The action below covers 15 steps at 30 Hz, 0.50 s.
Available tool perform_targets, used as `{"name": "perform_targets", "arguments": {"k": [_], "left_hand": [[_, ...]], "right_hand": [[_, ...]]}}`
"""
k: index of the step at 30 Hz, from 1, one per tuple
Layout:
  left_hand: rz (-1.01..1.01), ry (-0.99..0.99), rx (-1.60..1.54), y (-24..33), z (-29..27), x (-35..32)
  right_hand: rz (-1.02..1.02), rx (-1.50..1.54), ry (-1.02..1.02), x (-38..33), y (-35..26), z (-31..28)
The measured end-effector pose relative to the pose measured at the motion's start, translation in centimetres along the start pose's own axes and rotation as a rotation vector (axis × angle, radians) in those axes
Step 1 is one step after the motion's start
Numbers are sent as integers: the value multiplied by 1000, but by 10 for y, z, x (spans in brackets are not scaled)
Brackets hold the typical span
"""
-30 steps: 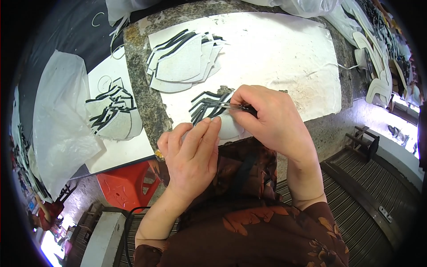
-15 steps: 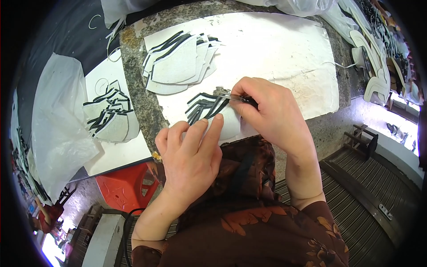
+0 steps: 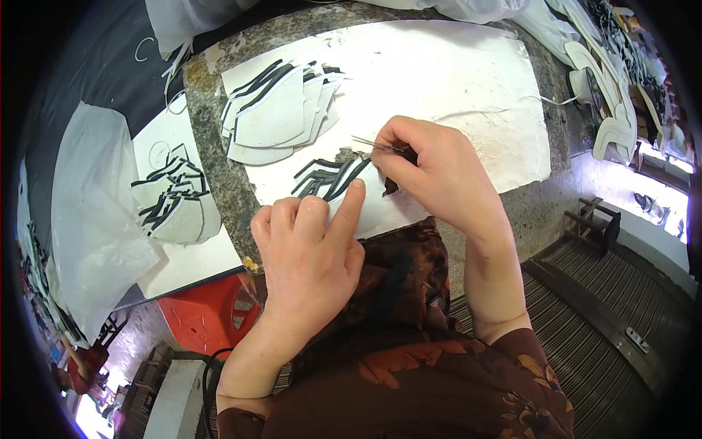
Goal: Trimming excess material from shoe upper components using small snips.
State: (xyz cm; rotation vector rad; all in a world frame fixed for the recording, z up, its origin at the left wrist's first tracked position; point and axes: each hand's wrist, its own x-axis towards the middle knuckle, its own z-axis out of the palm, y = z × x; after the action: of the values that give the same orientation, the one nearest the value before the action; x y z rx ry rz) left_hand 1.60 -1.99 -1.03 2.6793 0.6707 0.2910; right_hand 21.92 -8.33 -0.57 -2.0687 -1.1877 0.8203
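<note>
Pale pieces with black edging (image 3: 333, 175), overlapped in a small group: laid at the near edge of a white board (image 3: 446, 88), directly before the wearer.

Left hand (image 3: 303, 238): placed palm down at the near side of that group, its fingers extended and clasped on nothing, the index fingertip set upon a pale piece.

Right hand (image 3: 439, 175): placed to the right of the group; a slender metal tool with a dark handle (image 3: 404, 153) (tweezers or snips, cannot be told) is pinched between thumb and fingers, its points directed leftward beyond the black edging.

Stack of similar pieces (image 3: 270, 113): fanned on the board's far left part.

Worktop (image 3: 216, 150), mottled stone: partly covered by the board.

Second pile of edged pieces (image 3: 183, 219): kept on a white sheet (image 3: 194, 267) at left, beside a translucent plastic bag (image 3: 102, 197).

Red plastic stool (image 3: 201, 314): partly hidden below.
</note>
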Motion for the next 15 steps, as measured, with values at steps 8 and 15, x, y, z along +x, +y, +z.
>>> {"name": "perform_targets", "arguments": {"k": [8, 15], "left_hand": [[-59, -54, 13, 4, -2, 3], [-52, -28, 24, 5, 3, 0]], "right_hand": [[87, 30, -8, 1, 5, 0], [135, 0, -19, 2, 5, 4]]}}
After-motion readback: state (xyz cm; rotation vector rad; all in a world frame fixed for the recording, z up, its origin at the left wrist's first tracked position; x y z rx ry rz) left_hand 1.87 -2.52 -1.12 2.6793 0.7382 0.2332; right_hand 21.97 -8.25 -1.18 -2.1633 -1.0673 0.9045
